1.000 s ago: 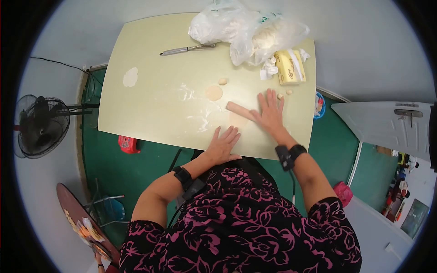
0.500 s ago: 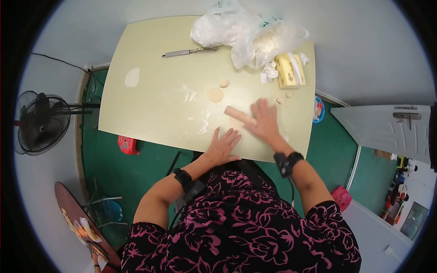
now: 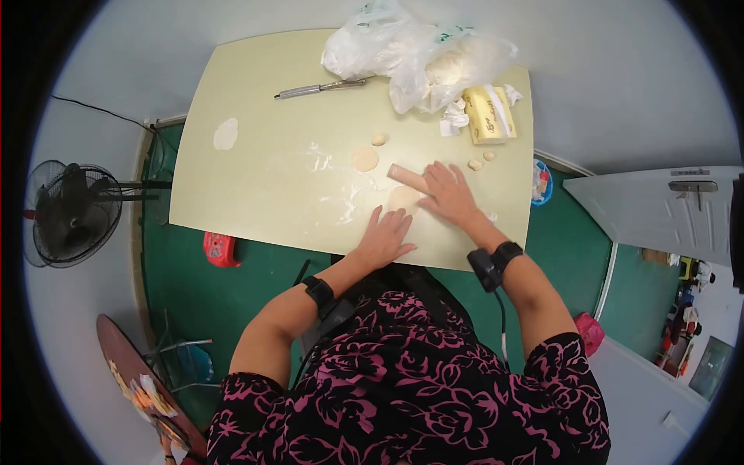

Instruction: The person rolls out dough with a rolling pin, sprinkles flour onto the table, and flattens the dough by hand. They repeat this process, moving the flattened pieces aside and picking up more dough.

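Note:
A short wooden rolling pin (image 3: 407,177) lies slanted on the table, its right end under my right hand (image 3: 451,195), which is closed over it. Just below the pin sits a flat, pale dough round (image 3: 401,201). My left hand (image 3: 383,240) rests at the near edge of that round with its fingers spread and its fingertips at the dough. Further left is another flat dough round (image 3: 365,160), with a small dough ball (image 3: 378,139) above it. Two more dough lumps, one of them a small piece (image 3: 475,165), lie to the right.
Flour marks the pale yellow table (image 3: 256,178). A thin white round (image 3: 226,134) lies at left, and a metal-handled tool (image 3: 310,90) at the back. White plastic bags (image 3: 422,66), crumpled tissue and a yellow tissue pack (image 3: 490,116) stand at the back right. A fan (image 3: 75,205) is at far left.
My right hand has moved slightly up and away with the rolling pin, uncovering more of the dough round. My left hand has shifted forward and right, to the dough's edge.

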`<act>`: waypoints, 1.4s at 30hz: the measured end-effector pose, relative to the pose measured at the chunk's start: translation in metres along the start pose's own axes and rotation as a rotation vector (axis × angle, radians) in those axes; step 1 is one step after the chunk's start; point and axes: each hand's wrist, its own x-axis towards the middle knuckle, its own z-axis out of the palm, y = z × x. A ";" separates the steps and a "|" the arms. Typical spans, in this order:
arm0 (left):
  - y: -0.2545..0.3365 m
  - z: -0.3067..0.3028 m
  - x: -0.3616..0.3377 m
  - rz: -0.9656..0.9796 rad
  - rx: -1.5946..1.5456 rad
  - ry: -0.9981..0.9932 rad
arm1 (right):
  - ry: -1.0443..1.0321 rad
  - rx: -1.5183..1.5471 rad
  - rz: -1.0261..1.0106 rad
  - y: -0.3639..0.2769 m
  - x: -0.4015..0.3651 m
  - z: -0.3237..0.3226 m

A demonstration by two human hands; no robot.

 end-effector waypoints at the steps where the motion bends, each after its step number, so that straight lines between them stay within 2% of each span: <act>1: 0.000 0.002 0.005 -0.016 -0.009 0.048 | 0.021 0.034 -0.034 -0.010 -0.005 -0.001; 2: 0.001 0.004 0.010 -0.034 0.029 0.048 | 0.107 -0.015 -0.035 -0.012 -0.008 0.004; 5: 0.007 0.004 0.018 -0.069 0.084 0.040 | 0.015 0.061 0.195 -0.016 -0.016 0.004; 7: 0.013 -0.003 0.017 -0.057 0.048 0.017 | 0.084 -0.002 0.287 -0.010 -0.022 0.004; 8: 0.012 -0.008 0.016 0.027 0.072 -0.031 | 0.117 -0.032 0.334 -0.007 -0.026 0.004; 10: 0.005 -0.019 0.011 0.196 0.115 -0.127 | 0.217 -0.021 0.270 -0.009 -0.036 -0.009; 11: 0.001 -0.018 0.010 0.200 0.130 -0.119 | 0.268 -0.014 0.239 -0.011 -0.042 -0.013; 14: 0.000 -0.016 0.005 0.204 0.124 -0.100 | 0.127 0.114 0.218 -0.029 -0.054 -0.009; 17: 0.015 -0.008 -0.002 0.108 -0.004 -0.190 | 0.184 0.092 0.106 -0.041 -0.058 0.003; 18: 0.018 -0.005 -0.005 0.116 0.062 -0.132 | 0.077 0.094 0.143 -0.043 -0.057 0.007; 21: 0.016 -0.004 -0.010 0.148 0.070 -0.061 | 0.019 -0.019 0.103 -0.047 -0.057 0.010; 24: 0.015 -0.003 -0.013 0.143 0.096 -0.084 | 0.056 -0.148 0.271 -0.024 -0.026 0.009; 27: 0.011 0.002 -0.014 0.126 0.078 -0.043 | 0.011 -0.085 0.303 -0.013 -0.015 0.000; 30: 0.008 0.002 -0.012 0.038 0.090 -0.008 | -0.200 -0.004 0.250 -0.041 -0.046 0.013; 33: 0.008 -0.003 -0.017 0.063 0.060 -0.017 | -0.142 0.067 0.206 -0.053 -0.059 0.011; 34: 0.007 -0.002 -0.018 0.061 0.054 -0.017 | -0.141 0.019 0.250 -0.043 -0.046 0.014; 37: 0.007 -0.001 -0.014 0.060 0.033 -0.015 | 0.041 -0.041 0.377 0.000 -0.004 0.006; 38: 0.009 -0.001 -0.014 0.061 0.021 -0.020 | 0.015 -0.025 0.393 0.008 0.002 0.003; 42: 0.006 -0.011 -0.012 0.096 0.019 -0.065 | 0.012 -0.056 0.164 -0.025 -0.034 0.015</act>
